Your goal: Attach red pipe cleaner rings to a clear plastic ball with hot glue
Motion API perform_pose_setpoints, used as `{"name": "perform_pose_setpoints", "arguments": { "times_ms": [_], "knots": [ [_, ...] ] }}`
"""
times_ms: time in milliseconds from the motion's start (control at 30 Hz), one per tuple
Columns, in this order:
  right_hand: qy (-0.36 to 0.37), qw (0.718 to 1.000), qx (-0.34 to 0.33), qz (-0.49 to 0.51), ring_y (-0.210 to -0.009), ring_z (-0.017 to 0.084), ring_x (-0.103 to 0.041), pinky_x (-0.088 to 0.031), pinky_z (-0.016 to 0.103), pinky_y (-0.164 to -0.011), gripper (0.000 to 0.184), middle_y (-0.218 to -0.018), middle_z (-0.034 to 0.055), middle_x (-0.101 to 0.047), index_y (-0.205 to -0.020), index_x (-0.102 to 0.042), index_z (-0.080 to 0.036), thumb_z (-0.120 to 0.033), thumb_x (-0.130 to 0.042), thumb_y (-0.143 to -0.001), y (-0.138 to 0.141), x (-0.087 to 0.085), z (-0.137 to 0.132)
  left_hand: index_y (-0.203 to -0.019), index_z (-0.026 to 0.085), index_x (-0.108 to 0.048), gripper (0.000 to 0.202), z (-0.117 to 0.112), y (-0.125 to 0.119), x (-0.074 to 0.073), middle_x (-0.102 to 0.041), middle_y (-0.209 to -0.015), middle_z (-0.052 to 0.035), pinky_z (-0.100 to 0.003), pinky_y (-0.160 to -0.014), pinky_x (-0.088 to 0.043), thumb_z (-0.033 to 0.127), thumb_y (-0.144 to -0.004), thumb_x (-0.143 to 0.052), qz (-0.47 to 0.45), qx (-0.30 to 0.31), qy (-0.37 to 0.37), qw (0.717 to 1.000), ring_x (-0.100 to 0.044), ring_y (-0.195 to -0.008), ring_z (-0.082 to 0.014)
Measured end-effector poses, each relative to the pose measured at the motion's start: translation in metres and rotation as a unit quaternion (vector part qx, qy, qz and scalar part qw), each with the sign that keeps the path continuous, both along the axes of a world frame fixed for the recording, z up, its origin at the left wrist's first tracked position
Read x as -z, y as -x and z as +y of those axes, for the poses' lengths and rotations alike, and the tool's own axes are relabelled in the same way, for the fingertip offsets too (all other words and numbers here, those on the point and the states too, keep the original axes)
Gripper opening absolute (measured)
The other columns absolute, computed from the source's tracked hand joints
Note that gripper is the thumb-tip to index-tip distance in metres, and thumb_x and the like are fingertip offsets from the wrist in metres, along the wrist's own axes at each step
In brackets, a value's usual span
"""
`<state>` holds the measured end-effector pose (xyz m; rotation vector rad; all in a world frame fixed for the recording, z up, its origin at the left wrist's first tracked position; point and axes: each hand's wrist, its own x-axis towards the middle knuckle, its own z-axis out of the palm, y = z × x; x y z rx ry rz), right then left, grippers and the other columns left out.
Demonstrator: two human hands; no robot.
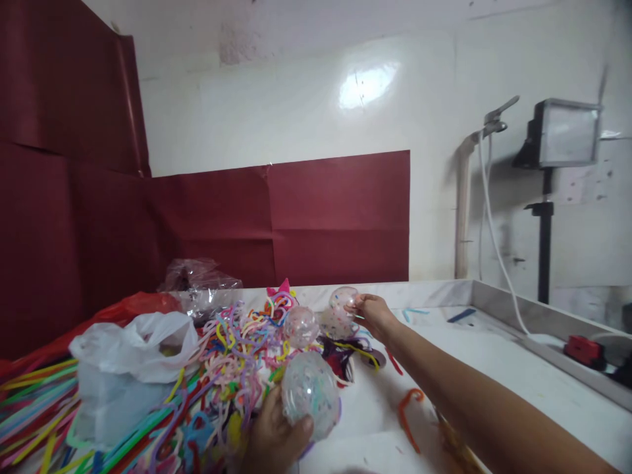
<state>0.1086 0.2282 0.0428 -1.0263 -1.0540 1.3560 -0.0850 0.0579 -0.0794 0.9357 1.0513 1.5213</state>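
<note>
My left hand is closed around the side of a clear ball with coloured specks, low in the middle of the view. Farther off, my right hand reaches across the table with its fingers pinched on the edge of a smaller speckled clear ball. Just under that one sits another clear ball; whether the two are joined I cannot tell. A further clear speckled ball rests between my hands on a heap of coloured pipe cleaners.
A white plastic bag stands at left among long coloured strips. Crumpled clear film lies behind it. An orange pipe cleaner lies on the white table. A raised edge borders the right side, near a red object.
</note>
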Motion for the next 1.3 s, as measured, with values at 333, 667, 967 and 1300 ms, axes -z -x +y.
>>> {"name": "perform_pose_setpoints", "arguments": {
  "times_ms": [333,667,967,1300],
  "knots": [
    [0.009,0.989,0.057,-0.134,-0.1,0.022,-0.062,-0.055,0.042,-0.083,0.032,-0.121,0.0076,-0.059,-0.121,-0.057,-0.018,-0.034,-0.061,-0.093,0.046,0.02,0.045,-0.121,0.018,-0.047,0.078,-0.001,-0.012,-0.005,-0.071,-0.116,-0.0184,-0.042,-0.086,-0.055,0.027,-0.051,-0.08,0.028,-0.095,-0.042,0.994,-0.067,-0.105,-0.0366],
    [-0.133,0.923,-0.167,-0.32,-0.066,0.013,-0.066,-0.055,0.029,-0.063,0.031,-0.078,0.0007,-0.067,-0.09,-0.064,-0.014,-0.04,-0.049,-0.099,0.015,0.007,-0.046,-0.132,0.018,-0.048,0.076,-0.022,-0.012,-0.027,-0.056,-0.136,-0.0162,-0.05,-0.099,-0.05,0.013,-0.06,-0.071,0.378,-0.174,-0.132,0.9,-0.053,-0.125,-0.0354],
    [-0.465,0.736,-0.113,-0.479,-0.088,0.026,-0.065,-0.054,0.041,-0.075,0.035,-0.103,0.0145,-0.068,-0.113,-0.061,-0.014,-0.003,-0.051,-0.081,-0.028,0.013,-0.151,-0.135,0.021,-0.042,0.077,-0.03,-0.008,-0.028,-0.058,-0.129,-0.0151,-0.041,-0.101,-0.05,0.002,-0.065,-0.066,0.635,-0.196,-0.372,0.648,-0.057,-0.122,-0.0292],
    [-0.721,0.46,0.127,-0.503,-0.063,0.027,-0.062,-0.055,0.038,-0.049,0.035,-0.078,0.0194,-0.067,-0.119,-0.049,0.01,0.002,-0.037,-0.087,-0.065,0.009,-0.193,-0.149,0.03,-0.027,0.095,-0.058,-0.029,-0.051,-0.039,-0.152,-0.0167,-0.052,-0.106,-0.042,0.066,-0.07,-0.067,0.4,0.018,-0.384,0.832,-0.039,-0.136,-0.0392]
  ]
}}
